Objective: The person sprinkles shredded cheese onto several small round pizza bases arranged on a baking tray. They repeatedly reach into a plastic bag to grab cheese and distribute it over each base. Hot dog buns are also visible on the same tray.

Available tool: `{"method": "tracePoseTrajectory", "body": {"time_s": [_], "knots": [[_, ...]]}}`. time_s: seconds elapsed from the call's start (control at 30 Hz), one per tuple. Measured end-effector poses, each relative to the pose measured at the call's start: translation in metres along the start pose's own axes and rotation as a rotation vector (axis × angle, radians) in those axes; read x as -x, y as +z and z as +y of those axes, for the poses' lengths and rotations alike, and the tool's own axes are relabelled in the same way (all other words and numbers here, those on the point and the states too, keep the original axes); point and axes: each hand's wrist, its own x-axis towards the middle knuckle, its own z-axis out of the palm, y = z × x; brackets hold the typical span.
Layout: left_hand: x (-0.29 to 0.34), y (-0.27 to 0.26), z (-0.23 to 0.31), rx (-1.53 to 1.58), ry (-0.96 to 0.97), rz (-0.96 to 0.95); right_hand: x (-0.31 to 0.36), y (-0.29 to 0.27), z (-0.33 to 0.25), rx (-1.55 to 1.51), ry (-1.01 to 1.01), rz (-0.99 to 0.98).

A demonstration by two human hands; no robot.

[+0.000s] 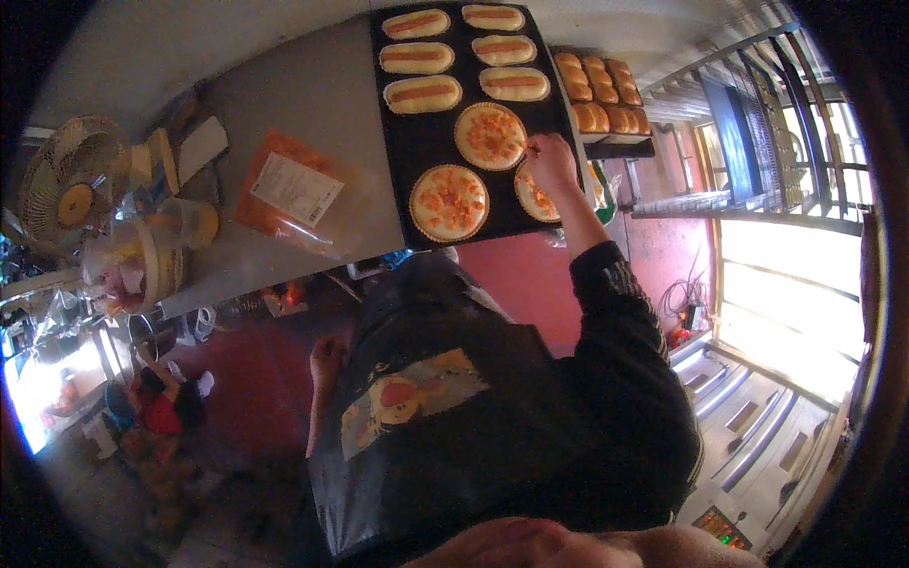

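Observation:
My right hand (551,161) is over a round dough base (537,197) with orange bits on it, at the right front of a black baking tray (417,156). Its fingertips are pinched together, and whatever they hold is too small to make out. The hand hides part of that base. Two more round bases with orange bits, one further back (490,136) and one to the left (450,204), lie in pleated cases. Behind them are several oval doughs (417,59), each with a sausage-like strip on top. My left hand (329,355) hangs beside my dark apron (407,417), fingers curled in.
On the grey table (331,104) left of the tray lies a clear bag of orange filling (289,192) with a white label. A fan (76,180) and a tub (156,260) stand at the left. Browned loaves (601,93) are behind right. A person (166,402) is low at the left.

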Motion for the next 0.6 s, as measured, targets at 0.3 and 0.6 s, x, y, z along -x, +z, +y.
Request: {"method": "tracePoseTrajectory", "body": {"time_s": [0.3, 0.6], "knots": [[0.001, 0.000, 0.021, -0.112, -0.021, 0.021, 0.005, 0.018, -0.011, -0.007, -0.018, 0.018], [0.005, 0.004, 0.018, -0.092, 0.029, 0.019, -0.013, 0.004, 0.014, 0.006, 0.096, -0.027]]}}
